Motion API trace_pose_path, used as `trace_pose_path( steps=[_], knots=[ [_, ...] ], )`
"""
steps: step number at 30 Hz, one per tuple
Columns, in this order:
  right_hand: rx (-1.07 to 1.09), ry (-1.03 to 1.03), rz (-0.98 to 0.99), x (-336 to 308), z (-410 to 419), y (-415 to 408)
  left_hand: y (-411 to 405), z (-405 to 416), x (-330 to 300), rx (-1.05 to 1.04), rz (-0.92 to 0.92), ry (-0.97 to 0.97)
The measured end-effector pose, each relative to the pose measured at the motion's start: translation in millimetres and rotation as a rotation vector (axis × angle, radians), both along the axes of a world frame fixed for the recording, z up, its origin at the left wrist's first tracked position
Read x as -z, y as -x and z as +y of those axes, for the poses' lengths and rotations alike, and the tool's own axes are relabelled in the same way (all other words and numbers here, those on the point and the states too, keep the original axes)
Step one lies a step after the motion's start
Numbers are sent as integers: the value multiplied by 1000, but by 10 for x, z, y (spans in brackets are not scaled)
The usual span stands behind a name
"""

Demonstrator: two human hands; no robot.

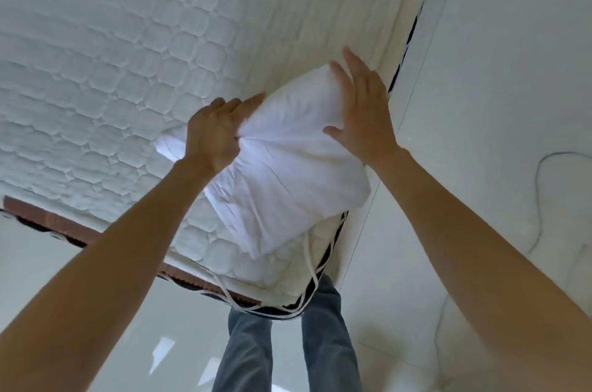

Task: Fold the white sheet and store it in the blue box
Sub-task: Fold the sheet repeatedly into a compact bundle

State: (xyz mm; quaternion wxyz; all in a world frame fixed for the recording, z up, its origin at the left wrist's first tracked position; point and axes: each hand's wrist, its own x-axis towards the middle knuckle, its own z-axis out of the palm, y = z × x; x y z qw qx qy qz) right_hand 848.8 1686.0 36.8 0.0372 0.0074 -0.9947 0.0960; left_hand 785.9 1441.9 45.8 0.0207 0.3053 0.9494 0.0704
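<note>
The white sheet (288, 164) lies folded into a thick bundle on the near right corner of the quilted mattress (105, 77). My left hand (214, 132) grips the bundle's left edge, and the cloth bunches under its fingers. My right hand (362, 109) rests flat on the far right end of the bundle with fingers straight and spread. The blue box is not in view.
The mattress's right edge (413, 26) has dark trim and runs along a pale glossy floor (496, 71). White elastic straps (309, 266) hang at the near corner. My legs in jeans (323, 327) stand just below that corner. A thin cord (541, 173) lies on the floor at right.
</note>
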Motion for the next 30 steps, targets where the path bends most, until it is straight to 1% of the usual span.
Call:
trace_pose_path(
  steps=[2, 4, 5, 8, 10, 12, 14, 16, 18, 19, 21, 22, 23, 25, 27, 30],
  knots=[
    [-133, -121, 9, -22, 4, 130, -101, 90, 44, -42, 62, -32],
    [-200, -205, 45, -30, -31, 168, -292, 155, 36, -99, 110, -79],
    [-214, -227, 95, -31, -43, 150, -406, 174, 10, -130, 113, -96],
    [-243, -204, 302, -49, -58, -84, -774, 181, -59, -230, 56, -129],
    [-245, -200, 390, 2, -54, -392, -1045, 185, -45, -235, 11, -150],
    [-236, -149, 426, 95, -22, -717, -1317, 222, 12, -189, -31, -154],
    [-237, -111, 389, 176, 33, -1008, -1584, 254, 107, -137, -53, -134],
    [-255, -127, 313, 251, 109, -1244, -1776, 247, 241, -104, -55, -85],
    [-289, -146, 137, 388, 181, -1473, -1859, 229, 408, -85, -105, 0],
    [-279, -116, 25, 443, 192, -1531, -1847, 216, 464, -75, -147, 52],
    [-145, 23, -173, 488, 160, -1526, -1798, 247, 584, -37, -247, 107],
    [-30, 92, -216, 498, 114, -1440, -1758, 267, 657, -12, -287, 107],
    [83, 134, -236, 510, 73, -1316, -1711, 272, 721, -4, -319, 89],
    [214, 101, -245, 585, 32, -1084, -1616, 251, 827, -25, -343, 19],
    [270, 52, -245, 728, -6, -981, -1525, 177, 920, -53, -367, -67],
    [344, 131, -228, 1039, -80, -996, -1445, 106, 1109, -73, -367, -84]
  ],
)
